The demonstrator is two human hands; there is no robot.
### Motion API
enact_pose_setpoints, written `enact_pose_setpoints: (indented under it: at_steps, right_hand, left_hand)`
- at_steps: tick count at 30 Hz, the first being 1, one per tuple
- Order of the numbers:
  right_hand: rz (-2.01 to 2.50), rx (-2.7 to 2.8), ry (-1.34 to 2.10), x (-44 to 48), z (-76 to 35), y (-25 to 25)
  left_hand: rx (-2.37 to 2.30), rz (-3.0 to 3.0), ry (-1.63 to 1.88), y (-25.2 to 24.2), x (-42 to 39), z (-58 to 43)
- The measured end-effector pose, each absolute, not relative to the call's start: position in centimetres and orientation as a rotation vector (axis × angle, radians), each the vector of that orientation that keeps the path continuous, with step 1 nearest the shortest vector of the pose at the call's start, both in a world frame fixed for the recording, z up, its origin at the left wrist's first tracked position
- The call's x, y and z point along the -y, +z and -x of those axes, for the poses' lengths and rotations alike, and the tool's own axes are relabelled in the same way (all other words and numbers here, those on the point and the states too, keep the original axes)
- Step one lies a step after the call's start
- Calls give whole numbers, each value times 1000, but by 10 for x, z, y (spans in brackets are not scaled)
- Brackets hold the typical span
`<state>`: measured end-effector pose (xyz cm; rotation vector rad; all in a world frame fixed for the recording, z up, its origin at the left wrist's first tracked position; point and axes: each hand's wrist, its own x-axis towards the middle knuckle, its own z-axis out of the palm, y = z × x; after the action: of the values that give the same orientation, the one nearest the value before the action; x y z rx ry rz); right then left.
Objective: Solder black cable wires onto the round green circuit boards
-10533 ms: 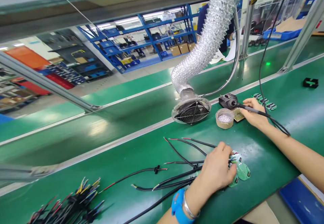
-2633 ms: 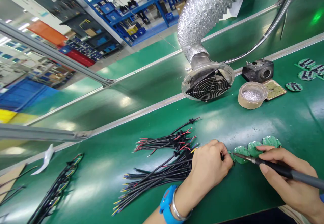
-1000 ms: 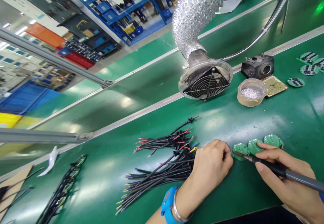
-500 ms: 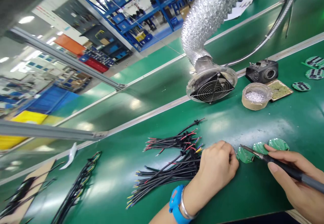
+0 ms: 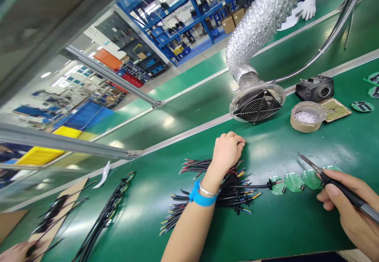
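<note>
My left hand point(image 5: 227, 153) is closed above the cable bundle, its fingertips pinched near the table surface; whatever they grip is hidden. My right hand point(image 5: 346, 195) holds a soldering iron point(image 5: 337, 183), its tip raised above the row of boards. Several round green circuit boards point(image 5: 294, 182) lie side by side, partly hidden by the right hand at the far end. One black cable point(image 5: 251, 186) reaches the leftmost board point(image 5: 278, 185), with its red wire end over it. Under my left forearm lie black cables point(image 5: 237, 195) with coloured wire ends, and a smaller bunch point(image 5: 194, 166) sits behind.
A fume extractor hood point(image 5: 257, 106) hangs from a silver duct. Behind the boards stand a tub of solder-coloured bits point(image 5: 307, 117), a sponge tray point(image 5: 336, 110) and a black iron holder point(image 5: 315, 89). More cables point(image 5: 103, 214) lie left. Another person's hand point(image 5: 17, 252) is lower left; a gloved hand point(image 5: 309, 7) is at the back.
My left hand has moved from the leftmost board back and left, over where a single cable lay. A cable end now rests at that board. The soldering iron has lifted away from the boards.
</note>
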<state>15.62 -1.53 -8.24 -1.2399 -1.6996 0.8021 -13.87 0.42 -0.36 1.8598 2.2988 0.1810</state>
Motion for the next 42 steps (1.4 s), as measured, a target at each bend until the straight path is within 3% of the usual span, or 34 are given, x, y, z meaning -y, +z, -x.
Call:
enact_pose_setpoints:
  at_steps: [8, 12, 19, 26, 42]
  right_hand:
    - [1096, 1670, 736, 3, -125, -51]
    - [1024, 1604, 764, 2, -113, -50]
    - [933, 1751, 667, 9, -118, -58]
    - [1065, 1875, 694, 3, -154, -62]
    - [1149, 1907, 791, 19, -190, -75]
  left_hand:
    - [-1495, -1960, 755, 15, 20, 68]
    - [-1442, -1744, 820, 10, 19, 49]
    - [-1460, -1094, 720, -14, 16, 49]
    - [-1803, -1643, 429, -27, 17, 38]
    - [-1727, -1740, 301, -24, 20, 40]
